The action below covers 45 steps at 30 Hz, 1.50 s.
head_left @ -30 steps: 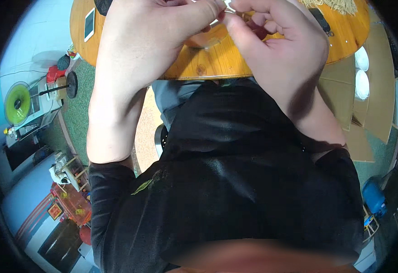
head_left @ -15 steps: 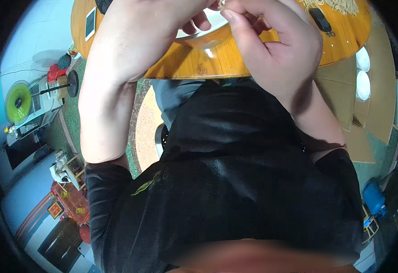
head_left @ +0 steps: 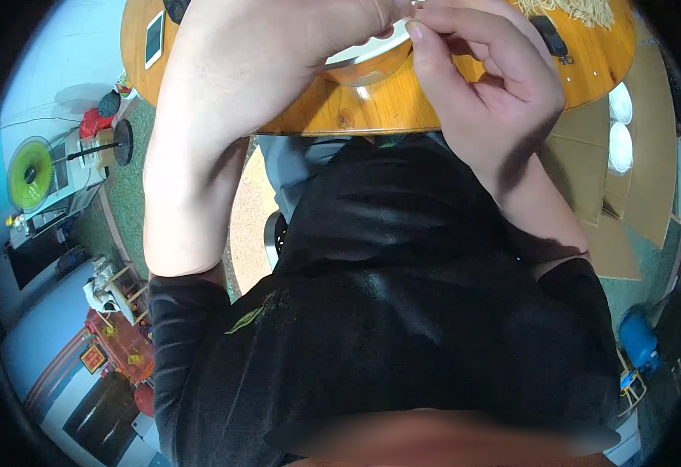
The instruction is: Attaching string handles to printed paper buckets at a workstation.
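Observation:
My left hand (head_left: 301, 47) and my right hand (head_left: 496, 70) meet at the top of the view, above a white bowl or dish (head_left: 379, 48) on the round wooden table (head_left: 344, 117). The thumb and forefinger of my right hand are pinched together beside the fingertips of the left. A tiny pale bit shows where they meet, too small to name. Most of my left hand's fingers are curled under and hidden behind its back. The dish is largely covered by my hands.
Pale noodle-like strands (head_left: 577, 9) lie at the table's far right, near a black key fob (head_left: 549, 35). At the left edge rests a white phone (head_left: 154, 39). Flattened cardboard (head_left: 647, 171) with white bowls (head_left: 620, 146) is at right, a green fan (head_left: 31, 175) at left.
Both hands have shifted slightly to the right, still together. The left hand has turned, so its curled fingers are now mostly hidden.

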Available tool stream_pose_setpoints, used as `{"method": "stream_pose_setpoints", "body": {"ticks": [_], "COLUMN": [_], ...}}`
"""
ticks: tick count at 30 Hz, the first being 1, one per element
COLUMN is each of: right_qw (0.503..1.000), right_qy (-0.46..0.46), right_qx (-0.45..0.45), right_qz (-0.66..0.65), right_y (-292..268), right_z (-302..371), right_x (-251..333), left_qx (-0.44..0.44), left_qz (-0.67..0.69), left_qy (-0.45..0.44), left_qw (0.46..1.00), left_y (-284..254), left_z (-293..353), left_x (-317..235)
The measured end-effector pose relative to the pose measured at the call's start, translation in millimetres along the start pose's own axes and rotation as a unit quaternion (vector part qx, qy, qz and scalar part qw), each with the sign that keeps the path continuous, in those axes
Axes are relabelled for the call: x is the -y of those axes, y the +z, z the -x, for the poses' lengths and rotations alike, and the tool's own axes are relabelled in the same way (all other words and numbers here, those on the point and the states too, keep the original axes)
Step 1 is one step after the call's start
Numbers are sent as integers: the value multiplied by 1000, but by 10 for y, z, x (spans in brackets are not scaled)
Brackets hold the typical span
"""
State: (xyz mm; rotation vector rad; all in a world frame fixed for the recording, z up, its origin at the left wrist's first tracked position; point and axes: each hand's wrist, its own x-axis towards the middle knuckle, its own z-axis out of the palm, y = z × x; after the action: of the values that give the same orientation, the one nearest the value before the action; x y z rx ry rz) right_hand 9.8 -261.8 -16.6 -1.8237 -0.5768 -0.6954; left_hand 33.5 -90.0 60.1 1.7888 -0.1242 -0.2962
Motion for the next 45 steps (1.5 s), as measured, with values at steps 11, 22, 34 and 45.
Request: {"method": "stream_pose_setpoints", "body": {"ticks": [11, 22, 34, 45], "right_qw": [959, 914, 948, 931], "right_qy": [138, 240, 219, 240], "right_qx": [-28, 4, 52, 86], "right_qz": [-247, -328, -225, -263], "right_y": [98, 38, -125, -230], "right_z": [165, 204, 34, -57], "right_x": [-47, 7, 36, 65], "left_qx": [-37, 189, 74, -3], "left_qz": [33, 284, 114, -40], "left_qy": [36, 351, 269, 108], "left_qw": [998, 872, 953, 993], "left_y": [72, 33, 100, 127], "left_z": [13, -285, -13, 124], "left_x": [79, 594, 264, 64]}}
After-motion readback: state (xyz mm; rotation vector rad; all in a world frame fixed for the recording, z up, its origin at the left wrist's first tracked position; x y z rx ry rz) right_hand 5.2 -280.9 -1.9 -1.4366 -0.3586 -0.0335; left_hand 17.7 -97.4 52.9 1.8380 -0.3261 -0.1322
